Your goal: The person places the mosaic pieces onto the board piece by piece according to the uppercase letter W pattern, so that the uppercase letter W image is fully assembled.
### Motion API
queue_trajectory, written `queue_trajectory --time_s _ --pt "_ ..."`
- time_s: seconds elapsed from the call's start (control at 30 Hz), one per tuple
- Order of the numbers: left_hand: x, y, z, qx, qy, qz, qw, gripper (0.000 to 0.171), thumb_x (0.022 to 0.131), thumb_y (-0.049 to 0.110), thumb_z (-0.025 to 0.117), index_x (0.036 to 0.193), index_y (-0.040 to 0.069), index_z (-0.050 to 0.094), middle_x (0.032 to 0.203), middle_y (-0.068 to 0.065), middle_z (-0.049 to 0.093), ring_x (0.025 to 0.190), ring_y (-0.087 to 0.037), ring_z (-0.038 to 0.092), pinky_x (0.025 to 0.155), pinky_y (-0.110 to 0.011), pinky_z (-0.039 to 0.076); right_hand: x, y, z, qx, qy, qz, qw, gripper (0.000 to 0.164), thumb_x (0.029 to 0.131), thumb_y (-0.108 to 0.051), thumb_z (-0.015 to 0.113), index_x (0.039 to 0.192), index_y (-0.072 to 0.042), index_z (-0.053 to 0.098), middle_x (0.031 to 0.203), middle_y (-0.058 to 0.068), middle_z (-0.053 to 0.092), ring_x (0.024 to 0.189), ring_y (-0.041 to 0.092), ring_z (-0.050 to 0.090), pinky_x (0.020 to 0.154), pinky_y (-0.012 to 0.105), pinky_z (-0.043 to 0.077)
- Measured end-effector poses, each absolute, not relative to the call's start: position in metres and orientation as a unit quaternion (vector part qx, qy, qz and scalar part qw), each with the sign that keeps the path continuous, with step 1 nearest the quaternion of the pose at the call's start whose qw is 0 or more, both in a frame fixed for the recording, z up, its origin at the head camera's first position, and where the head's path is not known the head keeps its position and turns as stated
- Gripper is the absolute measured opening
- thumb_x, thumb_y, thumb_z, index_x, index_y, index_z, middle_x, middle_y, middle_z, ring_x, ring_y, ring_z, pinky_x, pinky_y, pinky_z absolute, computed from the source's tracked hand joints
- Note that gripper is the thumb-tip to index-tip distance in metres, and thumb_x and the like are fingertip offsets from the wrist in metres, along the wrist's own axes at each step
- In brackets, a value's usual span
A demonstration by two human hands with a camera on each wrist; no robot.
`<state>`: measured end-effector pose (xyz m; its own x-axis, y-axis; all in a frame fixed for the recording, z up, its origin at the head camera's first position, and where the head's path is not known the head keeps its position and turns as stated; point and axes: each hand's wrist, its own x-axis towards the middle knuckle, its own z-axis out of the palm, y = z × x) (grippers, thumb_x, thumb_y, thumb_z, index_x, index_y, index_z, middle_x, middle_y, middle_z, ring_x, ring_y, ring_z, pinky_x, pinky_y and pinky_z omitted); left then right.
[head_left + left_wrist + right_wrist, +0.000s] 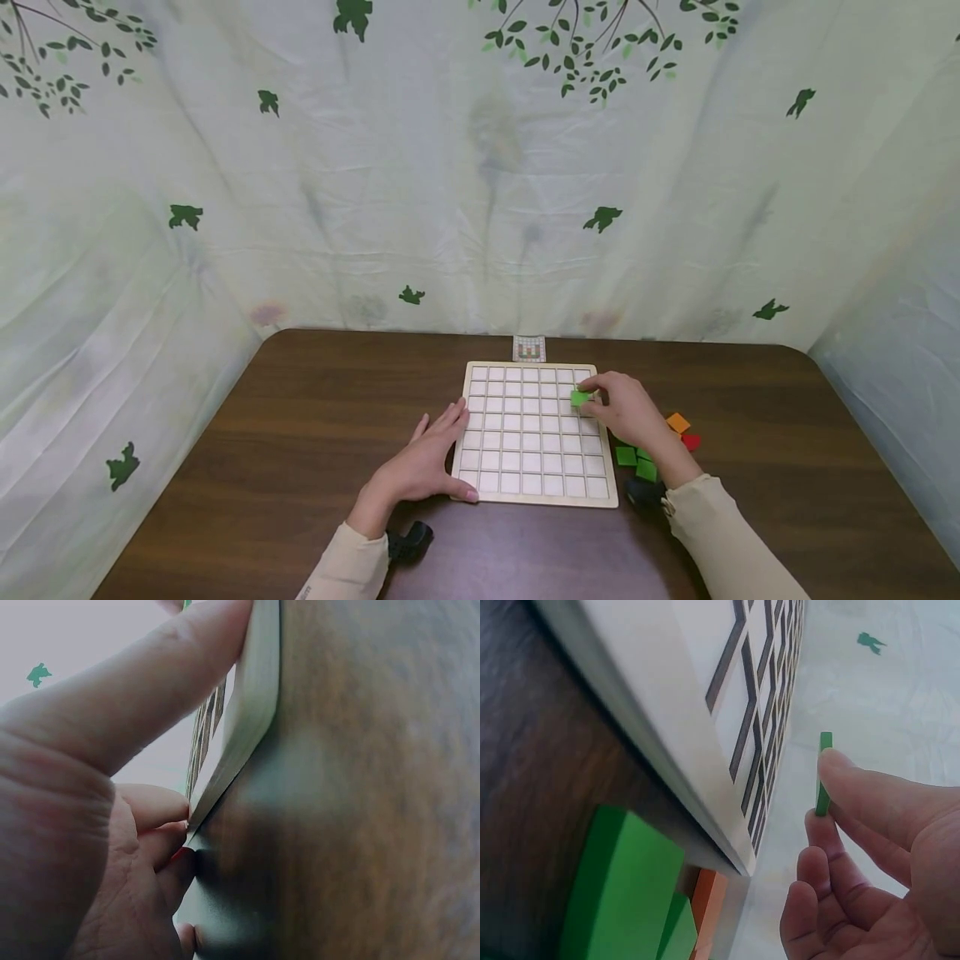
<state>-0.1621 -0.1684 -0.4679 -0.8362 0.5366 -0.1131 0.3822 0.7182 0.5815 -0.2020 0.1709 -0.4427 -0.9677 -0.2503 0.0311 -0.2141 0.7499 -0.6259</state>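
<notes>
A white grid board [510,482] with a pale wooden frame lies on the brown table. My right hand [628,408] pinches a green square tile [579,398] over the board's upper right part. In the right wrist view the green tile [824,774] is seen edge-on between thumb and fingers. My left hand [423,462] rests along the board's left side, its thumb on the near left corner and its fingertips at the left edge. The left wrist view shows the left thumb [161,679] against the board's frame [255,697].
Several green tiles [626,457] lie right of the board, partly hidden by the right wrist. An orange tile [678,422] and a red tile [691,442] lie farther right. A small card with a coloured grid pattern [529,348] lies behind the board. Leaf-printed cloth [450,208] hangs around the table.
</notes>
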Motion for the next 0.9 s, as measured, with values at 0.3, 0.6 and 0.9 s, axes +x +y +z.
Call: queue_trajectory --time_s 0.3,0.6,0.9 --pt "-0.162 -0.169 -0.468 0.249 0.917 0.278 0.140 0.122 0.072 0.048 0.088 0.159 -0.001 0.018 0.168 -0.013 0.008 0.154 -0.029 0.007 0.120 -0.059 0.000 -0.205 0.164 -0.444 -0.117 0.932 -0.338 0.051 0.027 0.091 -0.015 0.075 0.117 -0.007 0.074 0.110 0.006 0.068 0.092 0.022 0.057 0.076 0.038 0.051" --pt "-0.162 -0.169 -0.468 0.248 0.917 0.279 0.141 0.122 0.073 0.048 0.088 0.159 -0.001 0.017 0.168 -0.012 0.007 0.154 -0.028 0.006 0.120 -0.059 0.000 -0.209 0.159 -0.445 -0.110 0.935 -0.328 0.074 0.026 0.090 -0.014 0.076 0.115 -0.007 0.074 0.107 0.005 0.068 0.092 0.022 0.059 0.080 0.040 0.053" --pt "-0.162 -0.168 -0.467 0.251 0.915 0.283 0.139 0.122 0.073 0.048 0.088 0.159 -0.003 0.017 0.168 -0.015 0.007 0.154 -0.030 0.006 0.119 -0.060 0.000 -0.213 0.158 -0.448 -0.118 0.936 -0.322 0.082 0.024 0.090 -0.013 0.075 0.114 -0.007 0.075 0.104 0.003 0.068 0.089 0.019 0.059 0.077 0.039 0.053"
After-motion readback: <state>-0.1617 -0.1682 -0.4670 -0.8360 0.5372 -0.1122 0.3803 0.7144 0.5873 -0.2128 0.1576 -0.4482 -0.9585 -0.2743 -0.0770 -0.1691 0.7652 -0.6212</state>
